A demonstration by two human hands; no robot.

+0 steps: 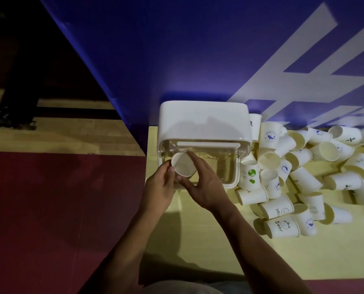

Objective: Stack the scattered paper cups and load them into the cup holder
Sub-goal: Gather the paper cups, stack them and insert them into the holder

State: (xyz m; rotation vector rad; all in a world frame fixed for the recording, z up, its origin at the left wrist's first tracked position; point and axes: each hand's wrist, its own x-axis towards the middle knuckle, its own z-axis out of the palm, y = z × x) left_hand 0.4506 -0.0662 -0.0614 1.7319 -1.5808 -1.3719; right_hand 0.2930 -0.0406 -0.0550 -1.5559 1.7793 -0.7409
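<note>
While left hand (158, 185) & right hand (206, 187) fingers pinched a white paper cup (183, 165) mouth-up, clear white-lidded plastic cup holder (202, 124) sat right behind.

Dim light. Blue wall (177, 49) w/ white lettering (304, 81) behind yellow table (219, 251); dark red floor (49, 209) at left, wood strip (60, 141) beyond.
</note>
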